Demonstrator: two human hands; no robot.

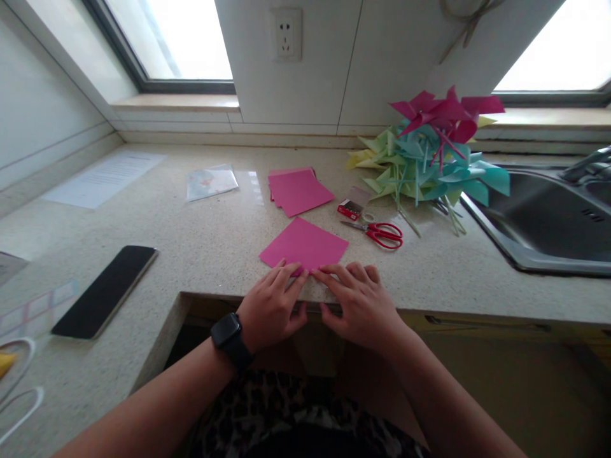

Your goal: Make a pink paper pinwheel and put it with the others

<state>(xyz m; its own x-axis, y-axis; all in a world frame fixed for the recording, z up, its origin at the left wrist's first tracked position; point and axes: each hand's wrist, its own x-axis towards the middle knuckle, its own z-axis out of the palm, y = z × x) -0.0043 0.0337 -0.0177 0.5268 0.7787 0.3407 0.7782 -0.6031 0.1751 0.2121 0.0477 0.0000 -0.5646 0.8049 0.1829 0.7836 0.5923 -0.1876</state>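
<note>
One left hand (270, 305) and one right hand (365, 308) on a pink sheet (305, 243)

Nearest, a dark watch (230, 337) sits on the left wrist. Both hands have their fingers bent and fingertips pressed on the sheet's near part; the thumbs stand apart from the forefingers, lower, by the front edge of the desk (229, 254). The sheet lies on the desk just beyond the fingers.

Well to the left of the left hand lies a black phone (105, 292). Beyond the right hand are red-handled scissors (386, 235), with a small red box (350, 209) just past their blades. Straight ahead, past the sheet, is a stack of pink paper (305, 192). Farther out, a clear packet (212, 183) lies ahead and left of the left hand, and pinwheels (442, 149) are heaped ahead and right of the right hand, near a sink (518, 264).
</note>
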